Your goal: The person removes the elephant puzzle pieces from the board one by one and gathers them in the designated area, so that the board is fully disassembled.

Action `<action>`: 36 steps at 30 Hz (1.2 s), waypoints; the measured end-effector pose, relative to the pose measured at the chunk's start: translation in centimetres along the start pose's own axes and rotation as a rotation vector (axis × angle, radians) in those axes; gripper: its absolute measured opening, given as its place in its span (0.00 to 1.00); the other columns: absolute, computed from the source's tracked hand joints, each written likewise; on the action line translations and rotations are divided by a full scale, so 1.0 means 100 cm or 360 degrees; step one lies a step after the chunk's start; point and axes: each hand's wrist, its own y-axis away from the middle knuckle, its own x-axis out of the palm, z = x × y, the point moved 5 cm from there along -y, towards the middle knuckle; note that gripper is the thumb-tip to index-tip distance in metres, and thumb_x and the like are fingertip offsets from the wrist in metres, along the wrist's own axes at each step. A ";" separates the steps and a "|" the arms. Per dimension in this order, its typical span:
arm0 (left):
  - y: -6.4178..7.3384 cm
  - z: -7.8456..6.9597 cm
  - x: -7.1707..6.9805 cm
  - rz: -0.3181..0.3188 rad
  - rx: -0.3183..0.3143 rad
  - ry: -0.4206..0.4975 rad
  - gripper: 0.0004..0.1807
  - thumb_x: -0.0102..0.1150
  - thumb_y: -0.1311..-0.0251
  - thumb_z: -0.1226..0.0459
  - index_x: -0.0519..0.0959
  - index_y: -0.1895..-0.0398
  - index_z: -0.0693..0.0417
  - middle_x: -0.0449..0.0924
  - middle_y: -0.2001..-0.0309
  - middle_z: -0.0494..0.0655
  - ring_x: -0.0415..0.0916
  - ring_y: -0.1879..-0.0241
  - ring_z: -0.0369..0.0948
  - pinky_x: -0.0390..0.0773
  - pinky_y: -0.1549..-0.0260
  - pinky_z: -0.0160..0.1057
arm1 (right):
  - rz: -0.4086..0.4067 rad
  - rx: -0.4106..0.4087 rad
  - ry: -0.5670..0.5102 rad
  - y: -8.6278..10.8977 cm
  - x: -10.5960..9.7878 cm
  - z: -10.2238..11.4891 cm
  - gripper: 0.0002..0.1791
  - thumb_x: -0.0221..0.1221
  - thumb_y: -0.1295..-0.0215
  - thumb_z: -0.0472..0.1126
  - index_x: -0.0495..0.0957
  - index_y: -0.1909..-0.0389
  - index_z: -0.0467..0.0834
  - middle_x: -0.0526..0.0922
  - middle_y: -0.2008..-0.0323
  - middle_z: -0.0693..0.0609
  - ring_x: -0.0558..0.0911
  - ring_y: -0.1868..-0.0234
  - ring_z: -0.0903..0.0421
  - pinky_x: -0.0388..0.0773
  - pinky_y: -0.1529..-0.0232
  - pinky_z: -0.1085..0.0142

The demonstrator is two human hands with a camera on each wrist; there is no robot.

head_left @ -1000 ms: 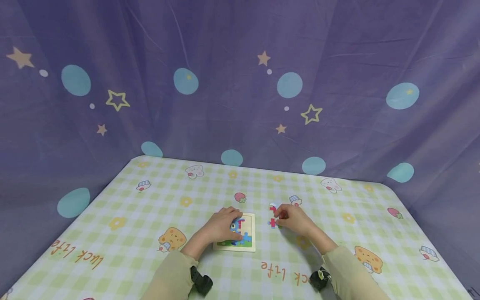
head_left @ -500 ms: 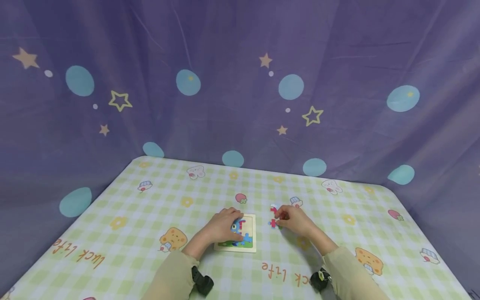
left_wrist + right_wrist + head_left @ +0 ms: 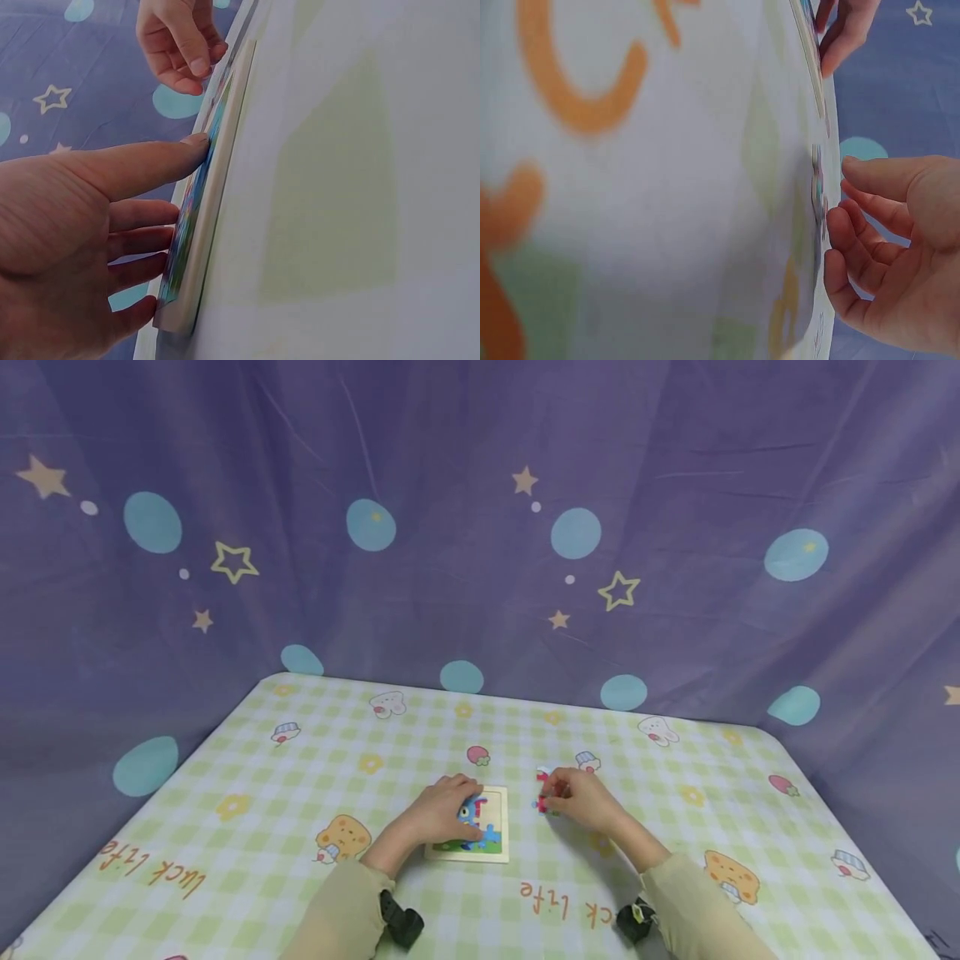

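A small wooden jigsaw puzzle board [image 3: 505, 827] lies flat on the table, partly filled with blue and green picture pieces; bare wood shows at its upper right. My left hand [image 3: 442, 810] rests over its left side, thumb and fingertips touching the picture, fingers fairly straight in the left wrist view. Right of the board lie loose red jigsaw pieces [image 3: 541, 805]. My right hand [image 3: 588, 797] hovers beside them, thumb and index fingertips right at the pieces and apart from each other. In the right wrist view, the flat pieces [image 3: 817, 184] lie just beyond those fingertips, which partly hide them in the head view.
A checked tablecloth [image 3: 262, 793] with printed flowers, strawberries and lettering covers the table. Behind it hangs a purple curtain [image 3: 465, 585] with stars and blue spots. Black wrist cameras sit at both cuffs.
My right hand has shifted slightly left over the loose jigsaw pieces, its fingertips covering more of them. The left hand stays on the board. The head view sways a little.
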 end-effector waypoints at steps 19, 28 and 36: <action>0.002 0.005 -0.002 0.0145 0.0036 0.0183 0.40 0.68 0.55 0.57 0.64 0.37 0.59 0.59 0.35 0.55 0.56 0.37 0.53 0.59 0.41 0.54 | 0.0224 -0.0304 0.0002 0.001 0.035 0.045 0.08 0.64 0.50 0.37 0.78 0.67 0.43 0.78 0.74 0.56 0.73 0.76 0.64 0.72 0.73 0.73; 0.001 0.007 -0.003 0.0166 0.0043 0.0209 0.42 0.68 0.57 0.57 0.63 0.36 0.59 0.57 0.34 0.55 0.52 0.35 0.53 0.58 0.40 0.55 | 0.0305 -0.0365 0.0036 0.003 0.041 0.056 0.11 0.66 0.51 0.38 0.79 0.65 0.44 0.79 0.70 0.53 0.75 0.73 0.64 0.72 0.70 0.72; 0.001 0.005 -0.002 0.0180 0.0032 0.0232 0.42 0.69 0.57 0.57 0.63 0.37 0.60 0.58 0.35 0.56 0.53 0.35 0.53 0.58 0.41 0.55 | 0.0352 -0.0371 0.0100 0.004 0.044 0.056 0.12 0.67 0.53 0.38 0.80 0.66 0.43 0.78 0.71 0.53 0.74 0.73 0.65 0.71 0.71 0.73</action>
